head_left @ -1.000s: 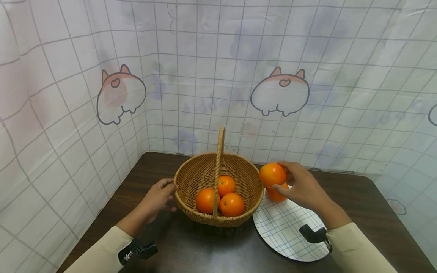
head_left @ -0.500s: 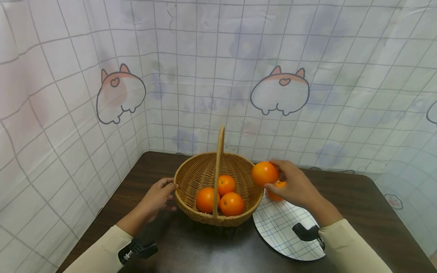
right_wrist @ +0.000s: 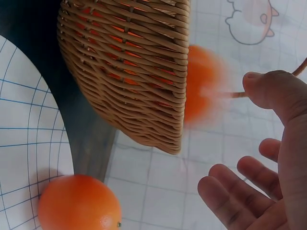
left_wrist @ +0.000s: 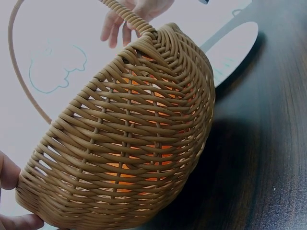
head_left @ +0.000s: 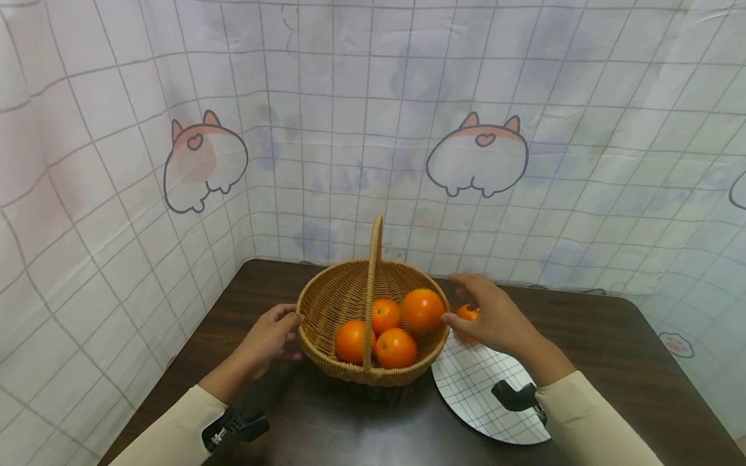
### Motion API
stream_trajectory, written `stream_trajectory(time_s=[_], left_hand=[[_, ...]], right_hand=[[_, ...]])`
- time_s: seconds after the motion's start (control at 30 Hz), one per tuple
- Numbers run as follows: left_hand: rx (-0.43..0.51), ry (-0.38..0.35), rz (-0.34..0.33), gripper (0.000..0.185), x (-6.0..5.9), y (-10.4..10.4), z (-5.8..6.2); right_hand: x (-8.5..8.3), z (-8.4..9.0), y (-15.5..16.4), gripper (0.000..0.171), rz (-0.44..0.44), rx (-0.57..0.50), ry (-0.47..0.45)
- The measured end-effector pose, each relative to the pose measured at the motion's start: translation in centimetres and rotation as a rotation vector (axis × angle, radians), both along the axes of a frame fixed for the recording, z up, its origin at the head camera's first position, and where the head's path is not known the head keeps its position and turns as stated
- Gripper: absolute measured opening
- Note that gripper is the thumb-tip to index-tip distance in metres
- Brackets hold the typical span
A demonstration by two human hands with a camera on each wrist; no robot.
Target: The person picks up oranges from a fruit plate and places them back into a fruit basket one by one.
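A woven basket with a tall handle stands mid-table. My left hand grips its left rim; thumb and a fingertip pinch the rim in the left wrist view. An orange is dropping free into the basket's right side beside three other oranges; it shows as a blur in the right wrist view. My right hand hovers at the basket's right rim, fingers spread and holding nothing. One more orange lies on the checked plate, partly hidden behind my right hand.
The dark wooden table is hemmed in by a tiled curtain at the back and on both sides. The plate lies against the basket's right side. Bare tabletop lies in front of the basket and at far right.
My right hand carried the orange left from above the plate to over the basket and let go of it; the hand is now open. Left hand and basket have stayed put.
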State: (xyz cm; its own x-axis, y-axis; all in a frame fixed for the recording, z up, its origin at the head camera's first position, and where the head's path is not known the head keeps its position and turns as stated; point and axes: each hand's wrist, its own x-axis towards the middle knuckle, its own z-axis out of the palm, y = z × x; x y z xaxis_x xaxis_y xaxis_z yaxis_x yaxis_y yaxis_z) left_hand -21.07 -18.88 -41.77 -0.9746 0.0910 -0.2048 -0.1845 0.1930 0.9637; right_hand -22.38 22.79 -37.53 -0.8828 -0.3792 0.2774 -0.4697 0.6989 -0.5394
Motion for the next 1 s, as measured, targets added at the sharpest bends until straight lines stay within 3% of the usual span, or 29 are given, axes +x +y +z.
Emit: stream_trajectory(time_s=[0.4, 0.67, 1.0], left_hand=[[0.006, 0.007, -0.005, 0.052, -0.1, -0.2, -0.2], [0.011, 0.005, -0.011, 0.053, 0.0, -0.2, -0.2], [0.007, 0.005, -0.009, 0.054, 0.1, -0.3, -0.2]], right_hand=[[0.0, -0.8, 0.7, 0.074, -0.029, 0.039, 0.017], [0.0, -2.3, 2.1, 0.074, -0.1, 0.104, 0.003], [-0.2, -4.1, 4.0, 0.072, -0.123, 0.127, -0.012]])
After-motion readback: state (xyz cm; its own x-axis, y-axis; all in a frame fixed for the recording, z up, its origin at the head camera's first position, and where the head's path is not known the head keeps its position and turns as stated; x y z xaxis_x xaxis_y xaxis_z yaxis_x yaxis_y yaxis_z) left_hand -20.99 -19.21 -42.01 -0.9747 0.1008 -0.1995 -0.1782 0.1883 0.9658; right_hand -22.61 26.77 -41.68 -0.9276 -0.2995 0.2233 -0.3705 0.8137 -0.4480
